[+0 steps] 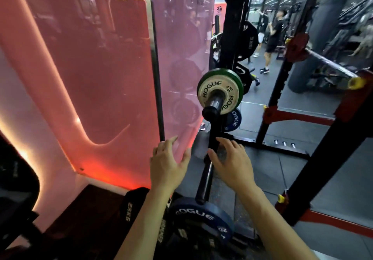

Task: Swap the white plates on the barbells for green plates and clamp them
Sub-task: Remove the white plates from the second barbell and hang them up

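Both hands are raised with fingers spread and loose, holding nothing: the left hand (pixel 168 163) just left of a lower black bar (pixel 205 176), the right hand (pixel 232 163) just right of it. Above and beyond them, the barbell sleeve (pixel 213 104) points its end toward the camera, carrying a white plate (pixel 217 93) face-on with a green plate (pixel 238 82) touching behind it.

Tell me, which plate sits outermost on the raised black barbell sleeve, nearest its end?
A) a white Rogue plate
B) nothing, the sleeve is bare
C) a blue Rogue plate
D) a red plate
A: the round white Rogue plate faces the sleeve's end, with the green plate right behind it; both hands are below, off the plates.
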